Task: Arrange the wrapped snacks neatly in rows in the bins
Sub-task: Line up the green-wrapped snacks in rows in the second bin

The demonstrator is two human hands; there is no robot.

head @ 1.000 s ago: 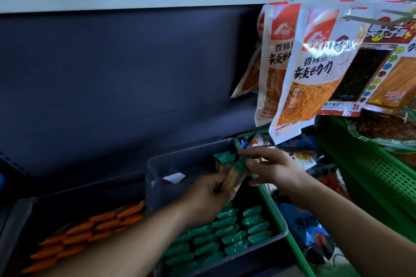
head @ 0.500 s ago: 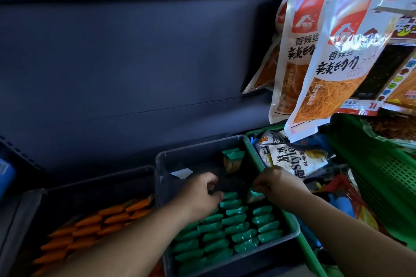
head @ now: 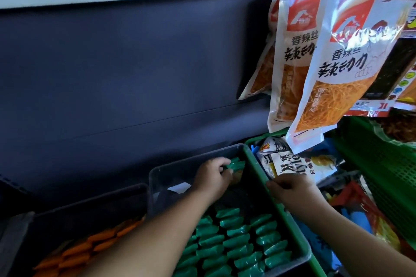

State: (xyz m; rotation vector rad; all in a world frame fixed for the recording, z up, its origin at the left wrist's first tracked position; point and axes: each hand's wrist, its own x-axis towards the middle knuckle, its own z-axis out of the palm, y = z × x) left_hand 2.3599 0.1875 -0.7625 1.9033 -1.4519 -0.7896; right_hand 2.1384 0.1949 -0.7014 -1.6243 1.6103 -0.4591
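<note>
Left fingers (head: 220, 163) grip green snacks (head: 236, 164) in grey bin (head: 174, 169); right fingers (head: 274, 184) curled, hold unclear; dark shelf panel (head: 135, 69).

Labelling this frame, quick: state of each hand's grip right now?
Left hand: fingers curled on green wrapped snacks, back of grey bin.
Right hand: curled at the green basket rim; holding anything cannot be told.

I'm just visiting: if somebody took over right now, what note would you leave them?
Left grip: pinches the loose green snacks at the back of the grey bin.
Right grip: at that bin's right rim; unclear whether it holds anything.
Done: green rows fill the bin's front; orange snacks lie in the left bin.
Left: line up the back ones.
</note>
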